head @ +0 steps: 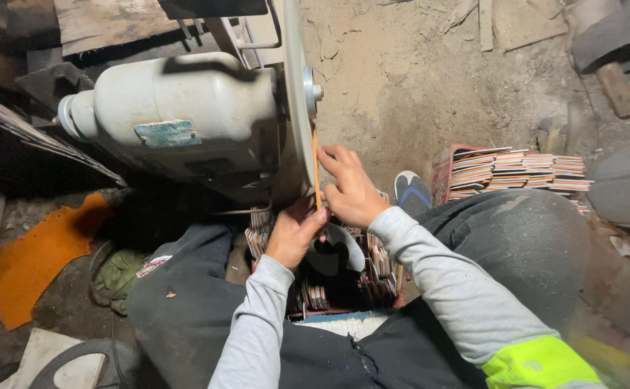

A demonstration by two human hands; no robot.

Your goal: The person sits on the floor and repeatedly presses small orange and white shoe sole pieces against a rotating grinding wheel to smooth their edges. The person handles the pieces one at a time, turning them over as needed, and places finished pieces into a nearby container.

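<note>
step: edge-grinding a thin orange strip (316, 169) on the spinning disc (295, 108)
left hand (293, 232): pinched closed on the strip's lower end
right hand (349, 189): fingers curled, steadying the strip from the side
strip: upright, edge touching the disc face
tip: light, even pressure, fingers off the disc
spares: stacked in the red crate (441, 173)

Stacked pieces (517, 173) right of motor (185, 115)

A thin orange strip (316, 169), seen edge-on, stands nearly upright with its upper end against the face of the grey grinding disc (295, 101). Both hands pinch its lower part, left hand (295, 234) below, right hand (349, 189) beside it.
</note>
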